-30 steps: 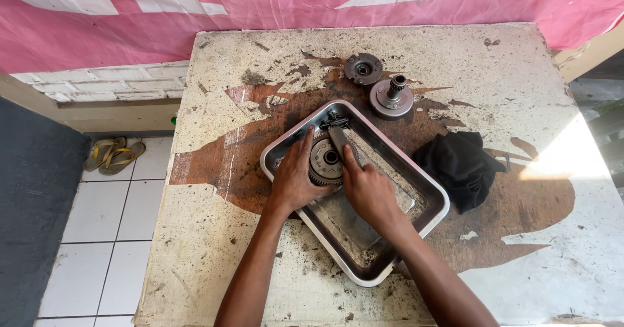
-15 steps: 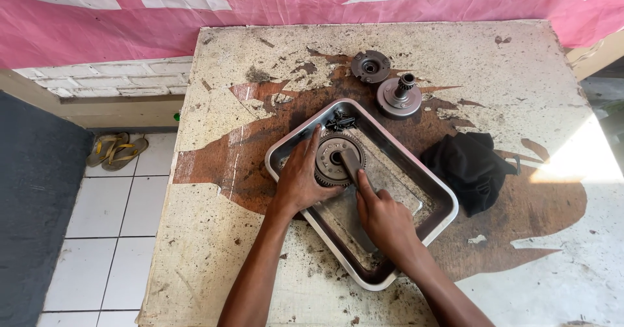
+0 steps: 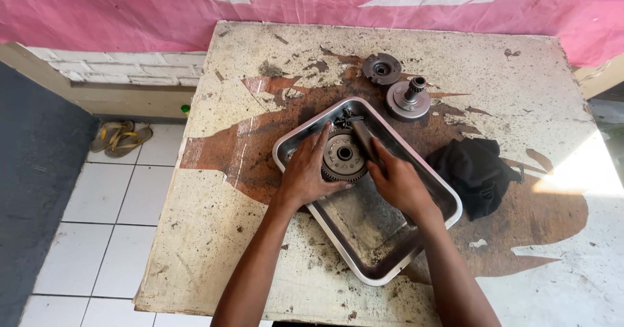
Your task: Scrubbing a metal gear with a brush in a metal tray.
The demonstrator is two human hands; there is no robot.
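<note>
The gear [image 3: 342, 155] is held flat in the tray [image 3: 364, 229] at its far end. It is steadied by the left hand [image 3: 305, 174], fingers spread along its left rim. The right hand [image 3: 398, 184] is closed around a dark brush [image 3: 364, 142], pressed against the gear's right side, both forearms angled inward

Count on the counter [image 3: 533, 80]: one metal tray [image 3: 426, 226]; three round metal parts — one toothed clutch gear [image 3: 342, 156] in the tray, one flat disc [image 3: 381, 68], one hub with a shaft [image 3: 408, 97]; one black rag [image 3: 478, 171]. On the floor — two sandals [image 3: 121, 137].
</note>
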